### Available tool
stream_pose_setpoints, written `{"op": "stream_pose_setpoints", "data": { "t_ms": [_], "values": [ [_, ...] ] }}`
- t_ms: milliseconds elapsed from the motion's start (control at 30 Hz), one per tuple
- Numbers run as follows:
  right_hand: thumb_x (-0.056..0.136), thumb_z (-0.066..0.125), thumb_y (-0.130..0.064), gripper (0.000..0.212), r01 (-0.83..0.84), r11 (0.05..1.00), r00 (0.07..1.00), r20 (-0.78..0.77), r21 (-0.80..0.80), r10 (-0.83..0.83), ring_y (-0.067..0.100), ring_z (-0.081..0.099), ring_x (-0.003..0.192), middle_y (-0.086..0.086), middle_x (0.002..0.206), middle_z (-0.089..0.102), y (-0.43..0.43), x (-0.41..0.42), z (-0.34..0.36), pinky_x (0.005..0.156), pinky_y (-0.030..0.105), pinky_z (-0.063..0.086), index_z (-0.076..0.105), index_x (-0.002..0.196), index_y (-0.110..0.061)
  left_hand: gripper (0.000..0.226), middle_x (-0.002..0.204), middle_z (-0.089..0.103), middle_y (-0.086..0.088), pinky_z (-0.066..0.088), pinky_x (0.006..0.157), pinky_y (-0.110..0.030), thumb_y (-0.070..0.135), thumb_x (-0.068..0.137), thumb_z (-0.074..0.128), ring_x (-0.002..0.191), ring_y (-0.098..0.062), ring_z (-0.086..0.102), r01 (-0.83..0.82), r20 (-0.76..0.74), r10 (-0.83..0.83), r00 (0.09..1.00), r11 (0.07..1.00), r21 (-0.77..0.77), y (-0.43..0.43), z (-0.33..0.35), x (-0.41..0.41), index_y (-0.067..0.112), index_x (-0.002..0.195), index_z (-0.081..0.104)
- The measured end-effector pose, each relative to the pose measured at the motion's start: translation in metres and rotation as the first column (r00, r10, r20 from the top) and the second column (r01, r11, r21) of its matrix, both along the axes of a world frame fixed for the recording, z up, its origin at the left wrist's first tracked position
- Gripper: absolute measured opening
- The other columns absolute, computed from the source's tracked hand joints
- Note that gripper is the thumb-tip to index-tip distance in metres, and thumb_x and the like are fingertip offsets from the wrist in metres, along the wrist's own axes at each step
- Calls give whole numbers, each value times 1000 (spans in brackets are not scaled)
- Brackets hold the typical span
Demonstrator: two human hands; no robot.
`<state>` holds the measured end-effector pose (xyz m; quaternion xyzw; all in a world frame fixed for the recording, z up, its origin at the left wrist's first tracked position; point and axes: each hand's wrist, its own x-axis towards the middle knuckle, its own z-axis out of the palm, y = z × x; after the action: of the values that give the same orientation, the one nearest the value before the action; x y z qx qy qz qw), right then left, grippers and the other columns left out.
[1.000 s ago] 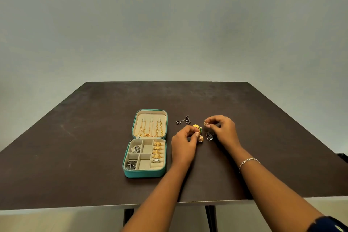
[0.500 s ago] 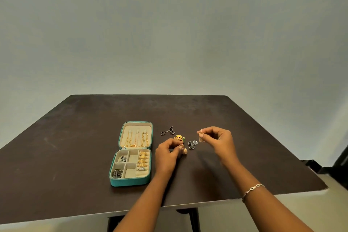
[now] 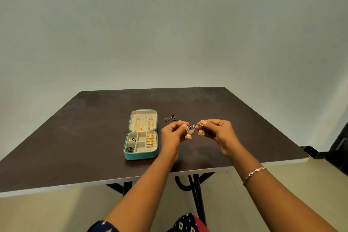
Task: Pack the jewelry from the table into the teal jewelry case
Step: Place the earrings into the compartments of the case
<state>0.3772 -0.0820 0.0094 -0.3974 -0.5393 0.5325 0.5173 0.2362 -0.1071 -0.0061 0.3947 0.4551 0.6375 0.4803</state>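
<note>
- 2 gold jhumka earrings hang above the table (image 3: 75, 137), right of the teal jewelry case (image 3: 140, 154).
- Left hand (image 3: 172, 133) pinches the left jhumka (image 3: 188, 135) at its top.
- Right hand (image 3: 220, 133) pinches the right jhumka (image 3: 201, 131) likewise.

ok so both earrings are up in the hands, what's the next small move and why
Probably carry the pair left and lower them into a bare middle compartment of the teal case. The left hand pinches one gold bell earring, the right hand the second gold bell earring, both held above the table, and the case lies open just left of them.
</note>
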Motion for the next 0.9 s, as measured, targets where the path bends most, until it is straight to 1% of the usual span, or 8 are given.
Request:
{"op": "stream_pose_setpoints", "data": {
  "t_ms": [133, 233, 333, 433, 533, 633, 700, 900],
  "values": [
    [86, 57, -5, 11, -26, 999, 999, -40, -47, 24, 9, 67, 63, 1, 65, 72, -9, -4, 7, 59, 17, 53, 66, 80, -2, 13, 81, 67, -9, 56, 64, -24, 3, 90, 52, 69, -14, 67, 41, 20, -40, 999, 999, -32, -14, 9, -11, 7, 87, 64],
    [84, 59, -5, 8, -23, 996, 998, -62, -88, 18, 10, 68, 64, 2, 65, 72, -13, -7, 9, 60, 18, 55, 65, 81, -1, 13, 78, 69, -6, 55, 60, -21, 5, 89, 55, 69, -11, 67, 55, -42, -56, 998, 998, -30, -23, 13, -23, 3, 95, 66],
    [82, 61, -3, 5, -25, 992, 997, -74, -123, 16, 11, 69, 63, 4, 64, 72, -16, -10, 10, 59, 19, 55, 63, 79, -1, 11, 70, 72, 2, 51, 68, -26, 8, 88, 57, 70, -11, 67, 59, -86, -61, 994, 998, -21, -30, 18, -36, 10, 87, 68],
    [82, 59, 2, 7, -7, 992, 997, -74, -127, -2, 16, 70, 66, 7, 69, 72, -18, -12, 8, 57, 22, 56, 62, 84, -5, 13, 67, 72, 7, 48, 69, -25, 10, 88, 57, 67, -7, 67, 53, -120, -55, 991, 998, -20, -38, 26, -53, 14, 84, 68],
    [84, 55, 3, 19, -46, 992, 998, -44, -121, 41, 19, 69, 75, 10, 78, 71, -21, -17, 6, 65, 25, 57, 65, 95, -9, 12, 71, 73, 6, 49, 72, -26, 10, 88, 57, 71, -7, 68, 68, -159, -69, 985, 998, -15, -47, 33, -74, 14, 86, 68],
    [84, 53, 6, 19, -94, 990, 995, 11, -101, 95, 20, 69, 78, 10, 79, 71, -23, -28, 4, 77, 30, 53, 68, 87, -5, 10, 77, 73, 3, 52, 74, -28, 9, 86, 60, 76, -10, 69, 40, -200, -42, 979, 999, -13, -54, 39, -96, 14, 87, 69],
    [84, 53, 7, 18, -111, 990, 993, 30, -83, 114, 22, 70, 79, 12, 83, 70, -24, -38, 3, 82, 34, 52, 68, 85, -3, 9, 83, 73, -2, 54, 69, -23, 8, 83, 63, 78, -12, 67, 5, -237, -5, 971, 1000, -2, -59, 39, -110, 12, 88, 69],
    [85, 53, 6, 18, -136, 991, 987, 90, 5, 135, 23, 70, 82, 11, 83, 70, -33, -80, -1, 79, 29, 56, 67, 85, -5, 11, 86, 70, -4, 51, 71, -25, 4, 84, 61, 79, -12, 66, -101, -258, 103, 961, 995, 20, -71, 30, -144, 11, 89, 67]
  ]
}}
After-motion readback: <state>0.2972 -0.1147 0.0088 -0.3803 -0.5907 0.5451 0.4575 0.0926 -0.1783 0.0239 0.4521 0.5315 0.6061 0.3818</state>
